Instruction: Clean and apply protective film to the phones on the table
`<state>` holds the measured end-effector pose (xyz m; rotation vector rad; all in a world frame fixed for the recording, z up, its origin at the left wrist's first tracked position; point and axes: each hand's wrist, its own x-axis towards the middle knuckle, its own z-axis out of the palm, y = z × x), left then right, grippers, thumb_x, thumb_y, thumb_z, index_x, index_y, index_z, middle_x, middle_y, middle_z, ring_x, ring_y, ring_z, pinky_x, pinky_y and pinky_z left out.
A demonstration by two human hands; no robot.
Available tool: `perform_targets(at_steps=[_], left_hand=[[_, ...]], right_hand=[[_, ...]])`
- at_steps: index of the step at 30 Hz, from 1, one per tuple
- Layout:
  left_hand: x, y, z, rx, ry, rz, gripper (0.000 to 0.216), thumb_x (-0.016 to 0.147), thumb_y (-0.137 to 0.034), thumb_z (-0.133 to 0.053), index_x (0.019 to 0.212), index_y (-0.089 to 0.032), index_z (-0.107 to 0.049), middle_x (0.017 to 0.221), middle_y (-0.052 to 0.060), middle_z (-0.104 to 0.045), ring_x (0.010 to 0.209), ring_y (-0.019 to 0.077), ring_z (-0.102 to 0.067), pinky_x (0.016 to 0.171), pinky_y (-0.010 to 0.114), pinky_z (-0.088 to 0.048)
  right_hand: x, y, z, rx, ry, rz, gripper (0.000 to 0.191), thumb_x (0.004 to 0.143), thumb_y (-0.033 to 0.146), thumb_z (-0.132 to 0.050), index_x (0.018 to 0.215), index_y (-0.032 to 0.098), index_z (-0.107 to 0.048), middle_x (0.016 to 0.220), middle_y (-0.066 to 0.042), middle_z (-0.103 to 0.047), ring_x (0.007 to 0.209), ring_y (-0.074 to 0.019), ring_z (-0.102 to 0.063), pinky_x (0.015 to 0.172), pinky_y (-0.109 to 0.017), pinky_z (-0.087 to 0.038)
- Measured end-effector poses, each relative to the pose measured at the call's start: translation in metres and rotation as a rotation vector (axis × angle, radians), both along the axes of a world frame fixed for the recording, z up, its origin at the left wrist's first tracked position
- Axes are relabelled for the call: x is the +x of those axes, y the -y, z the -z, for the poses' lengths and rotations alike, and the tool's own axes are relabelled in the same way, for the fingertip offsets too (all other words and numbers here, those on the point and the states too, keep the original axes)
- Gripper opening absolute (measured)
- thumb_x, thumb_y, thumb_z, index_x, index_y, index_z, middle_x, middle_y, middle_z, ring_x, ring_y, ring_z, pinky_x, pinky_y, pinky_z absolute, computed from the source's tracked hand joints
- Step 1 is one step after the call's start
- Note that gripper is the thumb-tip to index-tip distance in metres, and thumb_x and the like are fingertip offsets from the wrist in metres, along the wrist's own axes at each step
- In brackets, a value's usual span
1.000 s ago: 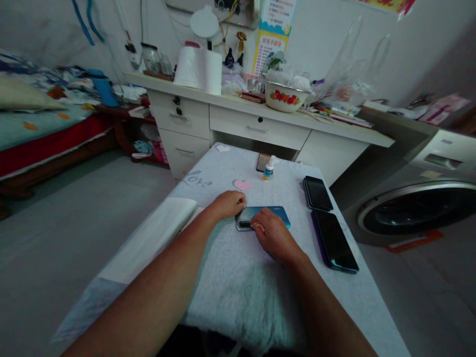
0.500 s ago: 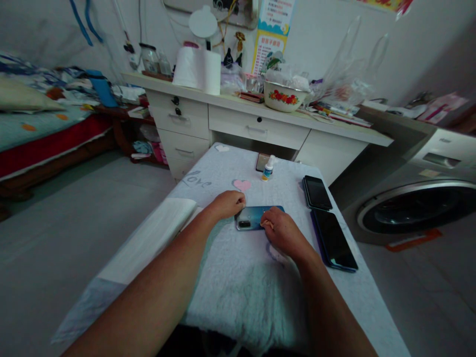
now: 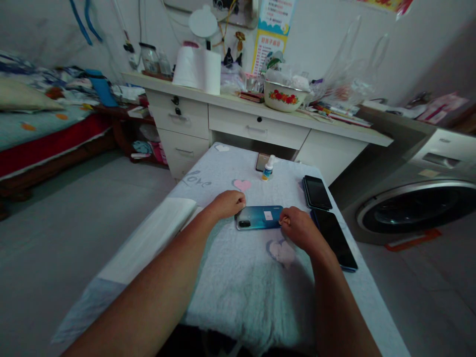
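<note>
A blue phone lies face down on the white cloth-covered table, a small white sticker on its back. My left hand rests curled at the phone's left end, by the camera, its fingertips holding that end. My right hand is at the phone's right end with fingers pinched together; whatever they hold is hidden. Two black phones lie to the right, one farther away and one partly under my right wrist.
A small dropper bottle stands at the table's far end beside another phone. A folded white sheet lies at the left edge. A cluttered desk stands behind, a washing machine to the right, a bed to the left.
My right hand has slid from the phone's camera end rightward along its back to the right end, uncovering the sticker. My left hand and the phone have stayed put.
</note>
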<state>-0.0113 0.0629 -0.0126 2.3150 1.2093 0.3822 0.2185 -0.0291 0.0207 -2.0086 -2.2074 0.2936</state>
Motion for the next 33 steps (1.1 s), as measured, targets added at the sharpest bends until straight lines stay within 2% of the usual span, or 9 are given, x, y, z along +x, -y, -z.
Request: perform_targets(at_steps=[5,11,20,33], left_hand=[[0.0,0.0,0.0,-0.004,0.0,-0.01,0.016,0.077,-0.017,-0.05,0.078,-0.014,-0.066,0.076,0.003,-0.067,0.068,0.0131,-0.056,0.062,0.023,-0.037],[0.001,-0.001,0.001,0.002,0.001,-0.01,0.016,0.077,-0.017,-0.05,0.079,-0.014,-0.066,0.075,0.002,-0.067,0.068,0.0128,-0.056,0.062,0.022,-0.037],[0.001,0.0,-0.001,-0.003,0.001,-0.011,0.016,0.076,-0.017,-0.051,0.078,-0.014,-0.066,0.076,0.003,-0.067,0.068,0.0128,-0.056,0.061,0.022,-0.036],[0.001,-0.001,0.002,0.017,0.006,-0.008,0.015,0.076,-0.017,-0.051,0.076,-0.014,-0.066,0.072,0.002,-0.065,0.066,0.0122,-0.054,0.06,0.022,-0.035]], right_hand=[[0.003,-0.001,-0.002,-0.006,0.05,0.074,0.017,0.079,0.011,-0.049,0.078,0.016,-0.065,0.082,-0.007,-0.062,0.072,-0.0139,-0.051,0.065,-0.024,-0.03],[-0.004,0.0,0.004,0.039,0.037,0.074,0.019,0.082,0.01,-0.046,0.081,0.015,-0.065,0.085,-0.007,-0.06,0.073,-0.0138,-0.051,0.066,-0.024,-0.029],[-0.029,0.003,0.008,0.109,-0.02,-0.021,0.021,0.088,0.013,-0.044,0.084,0.016,-0.064,0.085,-0.006,-0.058,0.073,-0.0134,-0.05,0.067,-0.024,-0.03],[-0.051,0.006,0.017,0.155,-0.203,-0.216,0.018,0.084,0.007,-0.046,0.083,0.016,-0.062,0.087,-0.004,-0.057,0.077,-0.0126,-0.052,0.071,-0.022,-0.035]])
